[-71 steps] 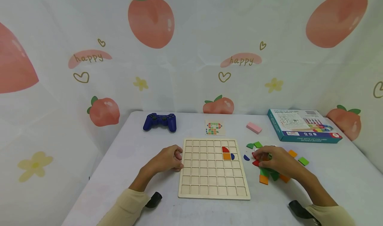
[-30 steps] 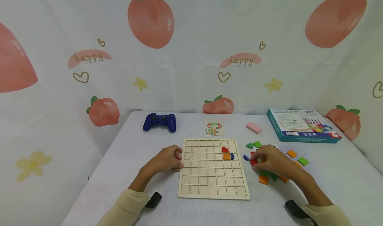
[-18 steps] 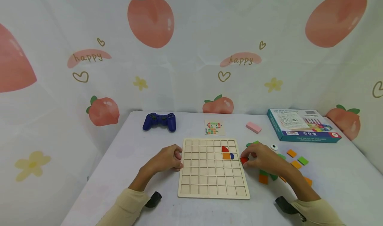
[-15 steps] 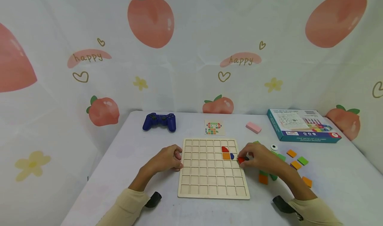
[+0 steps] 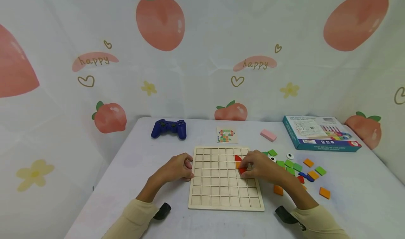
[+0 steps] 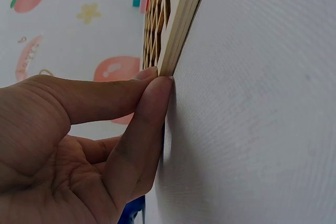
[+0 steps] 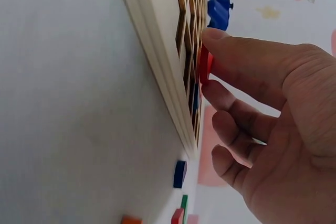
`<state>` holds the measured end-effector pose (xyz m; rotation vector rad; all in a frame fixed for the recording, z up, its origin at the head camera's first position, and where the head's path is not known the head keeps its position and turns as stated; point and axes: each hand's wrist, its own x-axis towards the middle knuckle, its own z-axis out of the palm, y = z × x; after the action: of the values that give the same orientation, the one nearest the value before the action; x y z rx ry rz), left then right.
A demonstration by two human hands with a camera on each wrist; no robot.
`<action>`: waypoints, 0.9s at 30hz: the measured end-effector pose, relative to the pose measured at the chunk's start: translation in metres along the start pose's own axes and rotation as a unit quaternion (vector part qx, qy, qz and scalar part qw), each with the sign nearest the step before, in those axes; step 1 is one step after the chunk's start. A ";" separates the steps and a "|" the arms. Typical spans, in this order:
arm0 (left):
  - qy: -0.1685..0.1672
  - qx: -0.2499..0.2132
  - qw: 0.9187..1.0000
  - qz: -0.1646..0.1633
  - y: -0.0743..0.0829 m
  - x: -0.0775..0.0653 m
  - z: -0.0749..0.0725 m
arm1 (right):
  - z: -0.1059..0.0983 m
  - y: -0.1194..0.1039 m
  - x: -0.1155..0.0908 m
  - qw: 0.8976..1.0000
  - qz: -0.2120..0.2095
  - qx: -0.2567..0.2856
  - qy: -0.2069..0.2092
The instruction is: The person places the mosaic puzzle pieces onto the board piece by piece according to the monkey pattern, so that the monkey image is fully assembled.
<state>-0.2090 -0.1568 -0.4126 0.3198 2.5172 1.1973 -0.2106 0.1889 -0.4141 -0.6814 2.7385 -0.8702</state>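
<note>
A pale wooden grid board lies flat on the table. My left hand holds its left edge, and the left wrist view shows thumb and fingertip against the rim. Over the board's right part, my right hand pinches a red tile between thumb and finger, just above the cells. A red quarter-round tile and an orange square tile sit in cells beside it. My right hand hides the neighbouring cells in the head view; a bit of blue shows there in the right wrist view.
Loose green, orange, blue and red tiles lie right of the board, with round eye pieces. Behind are a pattern card, a pink block, a blue game controller and a teal-sided box.
My right hand has picked the red tile from the loose pile and carried it left over the board. The left hand stays at the board's left edge.
</note>
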 end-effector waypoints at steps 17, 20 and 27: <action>0.002 -0.006 1.000 -0.002 -0.002 0.002 0.001 | 0.003 -0.008 -0.001 1.000 -0.007 -0.002 -0.002; 0.000 -0.009 1.000 -0.002 -0.003 0.002 0.001 | 0.003 -0.007 -0.001 1.000 -0.007 -0.002 -0.007; 0.000 -0.015 1.000 -0.007 -0.004 0.003 0.002 | 0.003 -0.006 -0.001 1.000 -0.002 -0.004 -0.010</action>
<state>-0.2110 -0.1569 -0.4172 0.2944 2.4952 1.2272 -0.2068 0.1839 -0.4133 -0.6920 2.7259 -0.8491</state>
